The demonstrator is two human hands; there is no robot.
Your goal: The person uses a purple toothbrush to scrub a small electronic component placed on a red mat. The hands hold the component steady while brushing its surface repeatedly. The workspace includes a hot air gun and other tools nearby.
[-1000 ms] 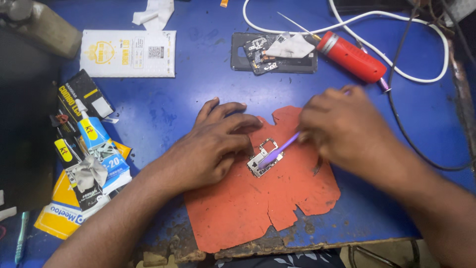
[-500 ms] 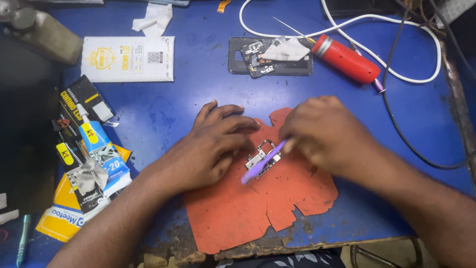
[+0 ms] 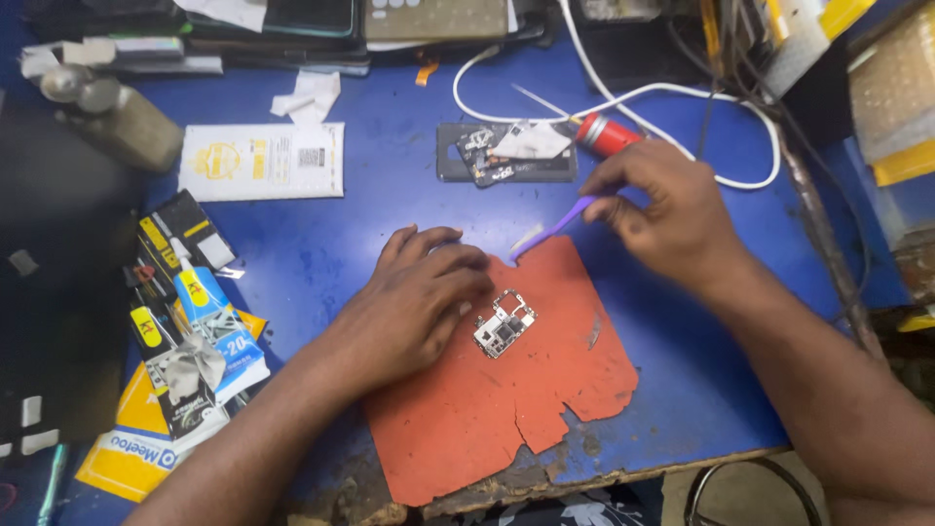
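- My left hand (image 3: 414, 302): lies palm down on the red mat (image 3: 506, 390), fingers loosely curled and spread, gripping nothing; the fingertips rest just beside the board, touching its left edge.
- Board (image 3: 504, 324): small bare circuit board with metal shields, lying flat near the middle of the mat, tilted to a diagonal.
- My right hand (image 3: 667, 214): raised above the mat's upper right corner, fingers pinched shut on the purple tool (image 3: 557, 226).
- Purple tool: thin, flat plastic stick; it slants down and left from my fingers, its pale tip over the mat's top edge, apart from the board.
- Mat: ragged-edged, scorched in spots, on the blue worktop (image 3: 331, 244), reaching to its worn front edge.
- Opened phone (image 3: 506, 154): dark, back off, lying beyond the mat with a white scrap on it.
- Red tool (image 3: 606, 134): beside the phone, partly behind my right hand, a thin metal tip pointing left.
- White cable (image 3: 682, 93): loops over the worktop behind my right hand.
- White packet (image 3: 261, 161): flat, up left of the mat.
- Glue tubes and cards (image 3: 190, 331): heaped at the left edge.
- Bottle (image 3: 112, 117): lying at the far left corner.
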